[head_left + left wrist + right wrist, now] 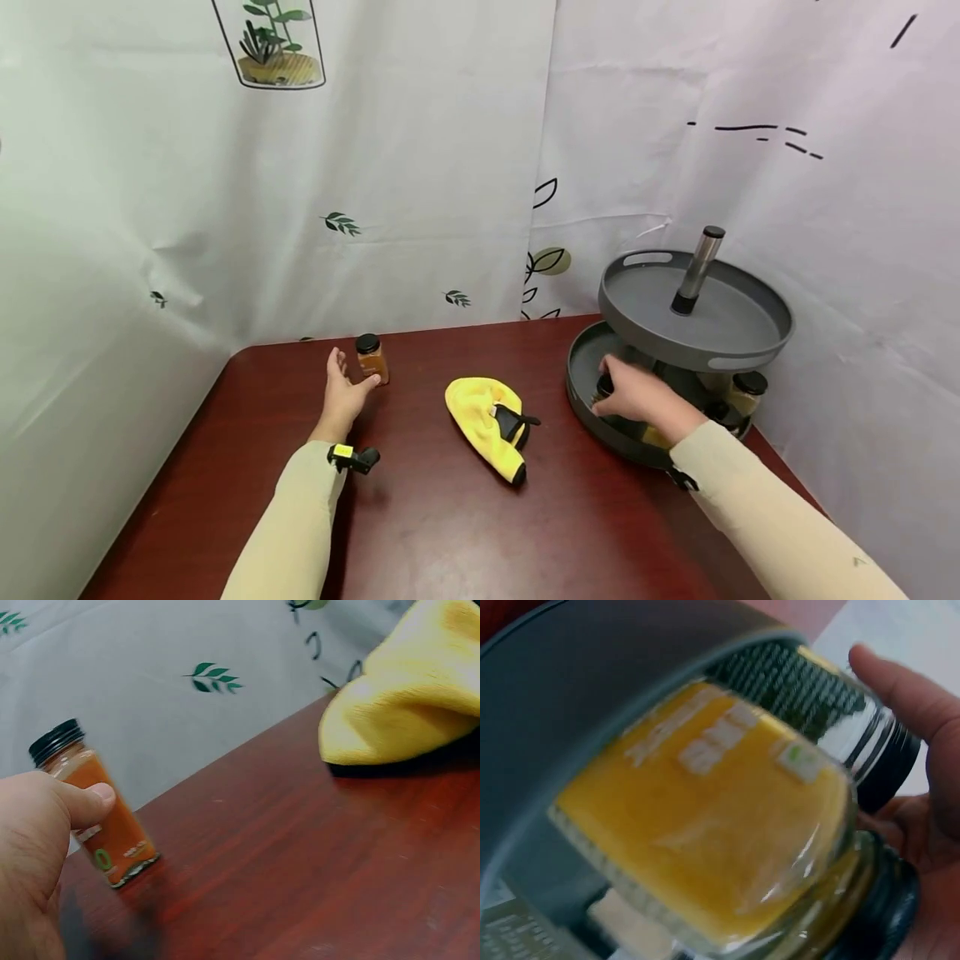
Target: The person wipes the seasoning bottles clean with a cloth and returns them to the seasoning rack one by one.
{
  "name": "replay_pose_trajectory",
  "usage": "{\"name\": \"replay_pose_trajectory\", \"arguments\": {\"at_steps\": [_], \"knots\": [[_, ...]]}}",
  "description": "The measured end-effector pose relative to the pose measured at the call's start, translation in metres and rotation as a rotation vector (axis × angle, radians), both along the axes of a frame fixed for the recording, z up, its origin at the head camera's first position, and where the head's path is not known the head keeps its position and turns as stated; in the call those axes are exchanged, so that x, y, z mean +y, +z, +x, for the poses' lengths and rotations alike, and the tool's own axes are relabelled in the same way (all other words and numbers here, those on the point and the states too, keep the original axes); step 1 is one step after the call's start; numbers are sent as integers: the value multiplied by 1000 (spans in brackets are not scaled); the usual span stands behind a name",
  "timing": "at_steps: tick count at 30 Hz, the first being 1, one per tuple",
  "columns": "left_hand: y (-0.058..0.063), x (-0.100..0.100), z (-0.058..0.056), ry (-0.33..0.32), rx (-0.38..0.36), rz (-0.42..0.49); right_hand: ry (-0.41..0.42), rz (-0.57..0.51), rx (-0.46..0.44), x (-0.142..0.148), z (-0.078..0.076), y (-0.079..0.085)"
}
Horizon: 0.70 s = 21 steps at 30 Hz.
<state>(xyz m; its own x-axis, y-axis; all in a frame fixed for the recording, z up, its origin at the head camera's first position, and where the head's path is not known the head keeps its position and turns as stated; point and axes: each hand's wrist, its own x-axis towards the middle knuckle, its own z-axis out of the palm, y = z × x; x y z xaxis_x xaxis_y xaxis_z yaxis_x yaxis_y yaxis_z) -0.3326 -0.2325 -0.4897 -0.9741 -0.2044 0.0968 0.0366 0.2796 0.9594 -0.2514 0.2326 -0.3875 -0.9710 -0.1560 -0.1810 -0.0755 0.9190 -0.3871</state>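
On the left, my left hand [347, 400] reaches beside a spice jar [372, 360] of orange powder with a black lid. The thumb and fingers are spread; in the left wrist view the thumb [94, 802] overlaps the front of the jar. My right hand [641, 392] is over the lower tier of a grey two-tier tray [585, 408]. Its thumb and fingers curve around a black-lidded jar [832, 724] with dark green contents, a gap showing between thumb and lid. Right beside it is a jar [705, 817] of yellow powder.
A yellow cloth piece [480, 408] with black trim lies mid-table. The upper tier [720, 325] with its metal post [699, 267] overhangs the lower one. Another black-lidded jar [747, 392] stands at the tray's right. A printed white curtain [420, 167] borders the table.
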Motion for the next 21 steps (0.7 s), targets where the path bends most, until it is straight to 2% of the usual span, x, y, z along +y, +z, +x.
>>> {"name": "replay_pose_trajectory", "arguments": {"at_steps": [6,10,11,13,16,17,19,21], "knots": [[1,-7,-4,-73,-19,70,142,12,-34,21,17,5],[0,-10,-5,-101,-21,52,193,35,-35,23,24,10],[0,-10,-4,-103,-20,36,206,54,1,21,27,10],[-1,-10,-4,-120,-13,-25,246,96,133,8,32,11],[-3,-2,0,-149,6,-110,328,138,359,-28,38,7],[-3,2,2,-164,14,-134,359,138,408,-42,40,5],[-5,11,10,-191,34,-173,425,117,439,-72,39,-1],[-6,20,24,-224,58,-180,467,89,404,-99,34,-9]]}}
